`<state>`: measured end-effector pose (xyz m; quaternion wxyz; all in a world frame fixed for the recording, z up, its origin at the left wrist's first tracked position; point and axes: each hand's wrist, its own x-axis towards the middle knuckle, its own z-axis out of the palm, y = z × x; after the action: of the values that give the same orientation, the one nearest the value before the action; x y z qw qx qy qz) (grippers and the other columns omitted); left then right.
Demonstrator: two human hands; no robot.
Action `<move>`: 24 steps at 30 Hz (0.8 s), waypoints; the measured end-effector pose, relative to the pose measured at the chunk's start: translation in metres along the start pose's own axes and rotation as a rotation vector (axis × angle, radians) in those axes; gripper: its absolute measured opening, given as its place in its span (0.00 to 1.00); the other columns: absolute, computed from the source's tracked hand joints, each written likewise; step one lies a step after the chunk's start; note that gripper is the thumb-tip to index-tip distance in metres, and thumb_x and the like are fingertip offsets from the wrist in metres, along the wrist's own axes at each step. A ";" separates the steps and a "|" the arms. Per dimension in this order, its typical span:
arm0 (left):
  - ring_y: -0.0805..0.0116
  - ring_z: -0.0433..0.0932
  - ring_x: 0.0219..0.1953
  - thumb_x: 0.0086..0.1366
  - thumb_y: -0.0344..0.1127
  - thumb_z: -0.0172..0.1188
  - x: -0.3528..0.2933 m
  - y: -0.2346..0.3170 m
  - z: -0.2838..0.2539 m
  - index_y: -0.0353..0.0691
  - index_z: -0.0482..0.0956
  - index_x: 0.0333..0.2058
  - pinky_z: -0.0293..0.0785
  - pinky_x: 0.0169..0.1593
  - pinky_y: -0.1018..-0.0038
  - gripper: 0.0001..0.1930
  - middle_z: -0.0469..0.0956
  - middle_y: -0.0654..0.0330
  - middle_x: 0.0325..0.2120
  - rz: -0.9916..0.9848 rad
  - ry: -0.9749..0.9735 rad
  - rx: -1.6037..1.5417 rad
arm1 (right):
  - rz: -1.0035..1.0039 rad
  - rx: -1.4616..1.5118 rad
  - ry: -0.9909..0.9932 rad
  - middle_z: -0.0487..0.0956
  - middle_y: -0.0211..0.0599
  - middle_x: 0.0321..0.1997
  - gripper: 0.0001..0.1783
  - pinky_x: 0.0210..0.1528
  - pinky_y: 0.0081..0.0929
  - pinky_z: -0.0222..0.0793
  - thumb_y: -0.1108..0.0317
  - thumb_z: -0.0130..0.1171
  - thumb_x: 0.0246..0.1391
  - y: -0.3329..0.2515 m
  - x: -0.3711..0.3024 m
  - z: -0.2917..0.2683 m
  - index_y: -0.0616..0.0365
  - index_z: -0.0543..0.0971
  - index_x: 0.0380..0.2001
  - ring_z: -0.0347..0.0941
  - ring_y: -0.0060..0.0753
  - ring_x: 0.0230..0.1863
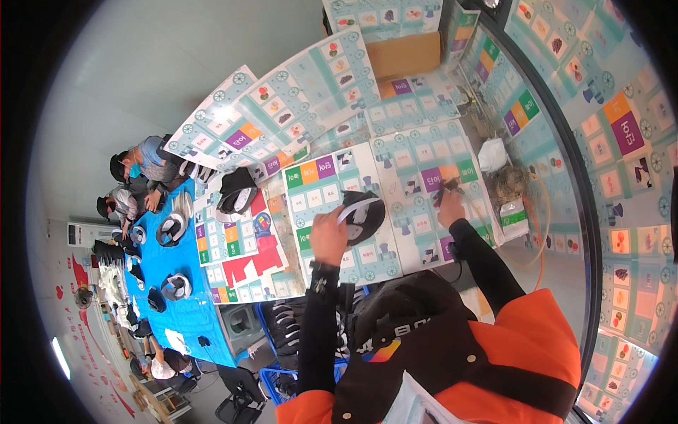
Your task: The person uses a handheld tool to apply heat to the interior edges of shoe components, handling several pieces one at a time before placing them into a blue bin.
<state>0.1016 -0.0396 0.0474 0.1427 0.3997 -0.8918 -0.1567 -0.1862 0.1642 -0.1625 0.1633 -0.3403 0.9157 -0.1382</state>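
My left hand [330,237] is closed on the left edge of a rounded black fabric piece [364,225] with a white strip along its upper side. The piece lies over the printed board on the table [392,263]; its exact kind I cannot make out. To the right, my right hand [450,208] is wrapped round a small black tool [442,189] shaped like a spray gun. That tool is held above the table, apart from the fabric piece. Part of its body is hidden by my fingers.
Another black-and-white piece [236,192] sits at the left of my table. Beyond it, a blue-covered table [205,311] bears several similar pieces, with people working there. Printed panels [304,88] stand at the back. An orange hose [542,244] hangs at the right; blue baskets [268,378] stand below.
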 end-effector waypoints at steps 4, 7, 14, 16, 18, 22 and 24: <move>0.44 0.79 0.41 0.60 0.33 0.64 0.021 0.006 0.059 0.40 0.85 0.47 0.77 0.47 0.55 0.15 0.83 0.47 0.34 0.044 -0.065 -0.035 | -0.046 -0.106 0.104 0.66 0.59 0.57 0.33 0.67 0.51 0.59 0.72 0.64 0.46 0.053 0.009 0.023 0.72 0.65 0.56 0.63 0.62 0.60; 0.41 0.79 0.40 0.61 0.34 0.64 0.030 0.004 0.072 0.38 0.86 0.44 0.75 0.48 0.53 0.13 0.83 0.46 0.34 0.170 -0.050 -0.068 | -0.035 -0.089 0.035 0.66 0.59 0.57 0.35 0.71 0.51 0.53 0.70 0.64 0.49 0.055 0.010 0.010 0.76 0.63 0.58 0.61 0.61 0.62; 0.46 0.80 0.51 0.62 0.39 0.64 0.035 0.030 0.072 0.36 0.85 0.46 0.76 0.56 0.57 0.17 0.84 0.47 0.41 0.180 -0.063 0.102 | 0.156 1.115 -0.373 0.84 0.36 0.34 0.15 0.28 0.35 0.78 0.72 0.55 0.51 -0.026 -0.038 -0.032 0.59 0.80 0.43 0.83 0.37 0.36; 0.44 0.82 0.48 0.63 0.40 0.62 0.035 0.032 0.074 0.36 0.85 0.47 0.78 0.53 0.56 0.17 0.84 0.45 0.43 -0.017 -0.204 -0.188 | 0.185 1.045 -0.662 0.83 0.33 0.31 0.15 0.25 0.28 0.77 0.73 0.57 0.50 -0.062 -0.048 -0.063 0.60 0.81 0.42 0.81 0.26 0.35; 0.43 0.82 0.44 0.64 0.40 0.62 0.037 0.038 0.078 0.39 0.84 0.49 0.79 0.49 0.56 0.18 0.84 0.45 0.43 0.026 -0.193 -0.161 | 0.133 0.862 -0.720 0.83 0.32 0.31 0.17 0.24 0.28 0.75 0.74 0.59 0.46 -0.072 -0.049 -0.065 0.63 0.81 0.43 0.80 0.27 0.32; 0.44 0.83 0.41 0.65 0.43 0.62 0.040 0.046 0.074 0.42 0.85 0.49 0.79 0.46 0.54 0.18 0.84 0.46 0.39 -0.029 -0.242 -0.114 | 0.003 0.655 -0.476 0.83 0.42 0.29 0.18 0.31 0.36 0.74 0.70 0.62 0.47 -0.082 -0.051 -0.054 0.66 0.81 0.43 0.80 0.39 0.31; 0.44 0.83 0.40 0.65 0.44 0.62 0.040 0.047 0.074 0.43 0.85 0.49 0.79 0.45 0.54 0.18 0.85 0.46 0.37 -0.051 -0.251 -0.112 | -0.109 0.560 -0.344 0.83 0.48 0.29 0.18 0.34 0.39 0.73 0.69 0.63 0.48 -0.079 -0.050 -0.045 0.67 0.81 0.43 0.80 0.44 0.31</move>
<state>0.0166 -0.0281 0.0039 0.0483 0.3910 -0.8820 -0.2586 -0.1230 0.1461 -0.0825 0.3952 -0.3489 0.7817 -0.3333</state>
